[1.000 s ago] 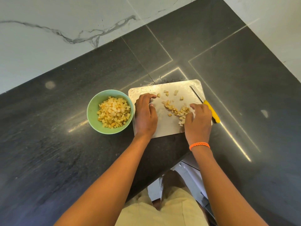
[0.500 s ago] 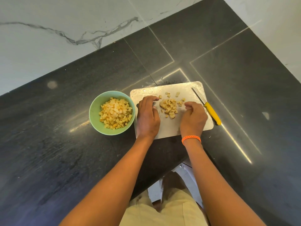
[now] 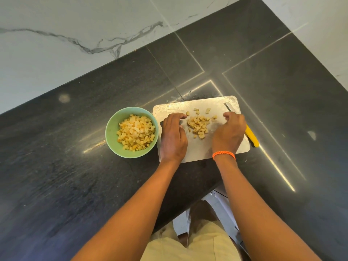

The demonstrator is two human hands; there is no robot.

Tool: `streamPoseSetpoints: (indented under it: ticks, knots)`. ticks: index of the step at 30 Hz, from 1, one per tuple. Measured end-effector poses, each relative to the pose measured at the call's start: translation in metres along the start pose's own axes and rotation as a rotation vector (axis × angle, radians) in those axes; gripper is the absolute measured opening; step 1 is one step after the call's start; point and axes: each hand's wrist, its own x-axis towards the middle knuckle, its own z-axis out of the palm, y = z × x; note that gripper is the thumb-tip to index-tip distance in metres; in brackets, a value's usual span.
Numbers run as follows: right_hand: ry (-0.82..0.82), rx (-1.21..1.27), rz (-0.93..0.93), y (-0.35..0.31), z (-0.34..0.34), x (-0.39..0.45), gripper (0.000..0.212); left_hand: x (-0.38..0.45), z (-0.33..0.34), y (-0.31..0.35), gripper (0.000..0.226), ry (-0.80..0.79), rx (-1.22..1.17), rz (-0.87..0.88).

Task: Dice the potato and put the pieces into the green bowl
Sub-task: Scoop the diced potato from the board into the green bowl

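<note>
Most dice fill the green bowl; curled, empty left hand and right hand flank the last pile on the board

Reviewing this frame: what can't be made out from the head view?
- Knife: the right hand covers its middle; only blade tip and yellow handle show.
- Fingertips of both hands, left hand included: curled under, so contact with the potato pieces is unclear.
- Green bowl: depth of dice hidden by the top layer.
</note>
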Motion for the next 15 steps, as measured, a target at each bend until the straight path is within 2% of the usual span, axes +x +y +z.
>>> streamPoseSetpoints:
  ticks: [3,7,12,15]
  knots:
    - [-0.067,-0.108,-0.059,0.001,0.009,0.002,0.032,0.0,0.0,0.0,0.037,0.006,-0.001,-0.004]
    - [-0.184,-0.172,-0.241,-0.015,0.024,-0.007,0.039,0.001,0.001,0.001,0.038,0.007,-0.019,-0.003]
    - [-0.241,-0.167,-0.348,-0.035,0.032,-0.014,0.033,0.001,0.0,0.0,0.04,-0.001,-0.031,-0.02]
    - [-0.206,-0.106,-0.347,-0.033,0.033,-0.001,0.033,0.002,0.0,0.002,0.039,0.005,-0.035,-0.014]
